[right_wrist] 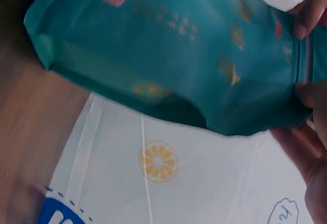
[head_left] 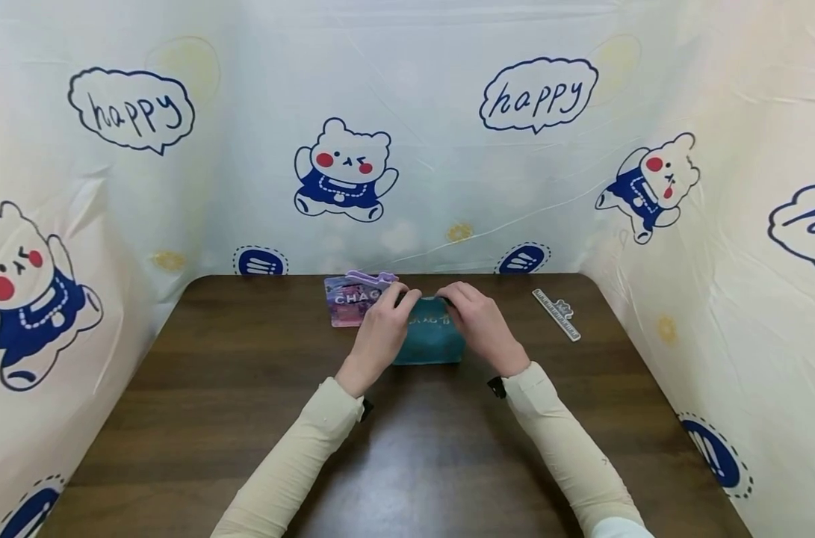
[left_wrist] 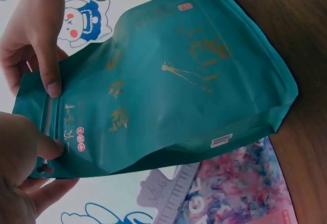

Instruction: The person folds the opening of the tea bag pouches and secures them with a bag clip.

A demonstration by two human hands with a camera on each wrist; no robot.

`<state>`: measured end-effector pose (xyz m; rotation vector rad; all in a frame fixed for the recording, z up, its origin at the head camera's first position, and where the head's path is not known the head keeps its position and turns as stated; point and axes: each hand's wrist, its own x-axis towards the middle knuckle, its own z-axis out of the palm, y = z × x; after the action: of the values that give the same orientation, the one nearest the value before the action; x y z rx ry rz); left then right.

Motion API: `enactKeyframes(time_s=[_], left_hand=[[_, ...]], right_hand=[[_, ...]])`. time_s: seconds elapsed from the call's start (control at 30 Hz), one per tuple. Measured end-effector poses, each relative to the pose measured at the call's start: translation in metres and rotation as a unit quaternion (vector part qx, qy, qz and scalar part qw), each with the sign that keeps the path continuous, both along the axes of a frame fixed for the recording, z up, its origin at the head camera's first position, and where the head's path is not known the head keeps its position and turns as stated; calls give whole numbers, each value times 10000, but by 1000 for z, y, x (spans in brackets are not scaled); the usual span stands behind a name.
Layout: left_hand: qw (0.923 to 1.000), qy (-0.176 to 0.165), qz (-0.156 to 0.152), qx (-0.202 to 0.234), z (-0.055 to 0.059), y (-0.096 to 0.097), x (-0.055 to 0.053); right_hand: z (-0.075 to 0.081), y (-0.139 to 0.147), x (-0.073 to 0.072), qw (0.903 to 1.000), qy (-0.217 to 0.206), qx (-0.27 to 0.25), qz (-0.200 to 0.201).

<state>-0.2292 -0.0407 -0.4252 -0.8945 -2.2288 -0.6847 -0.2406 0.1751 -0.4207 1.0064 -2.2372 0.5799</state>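
Observation:
A teal pouch (head_left: 429, 345) with gold lettering stands on the table between my hands. My left hand (head_left: 382, 327) pinches its top edge at the left corner. At the opposite corner my right hand (head_left: 479, 320) pinches the same edge between thumb and fingers. The left wrist view shows a zip strip (left_wrist: 50, 117) across the pouch's top, both thumbs lying on or beside it. In the right wrist view the pouch's side (right_wrist: 153, 66) is bulged, with its base on the wood.
Behind my left hand lies a pink and purple card (head_left: 343, 305) with a lilac ruler (head_left: 372, 279) at its top edge. To the right is a white ruler (head_left: 556, 315) with a decorated middle. Printed cloth walls (head_left: 434, 149) enclose the brown table (head_left: 246, 418).

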Motion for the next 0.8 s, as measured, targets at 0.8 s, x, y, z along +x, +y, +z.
enactKeyframes(time_s=[0.8], left_hand=[[9996, -211, 83, 175, 13, 4, -2]], right_hand=[[-10, 36, -18, 9715, -1784, -1319, 830]])
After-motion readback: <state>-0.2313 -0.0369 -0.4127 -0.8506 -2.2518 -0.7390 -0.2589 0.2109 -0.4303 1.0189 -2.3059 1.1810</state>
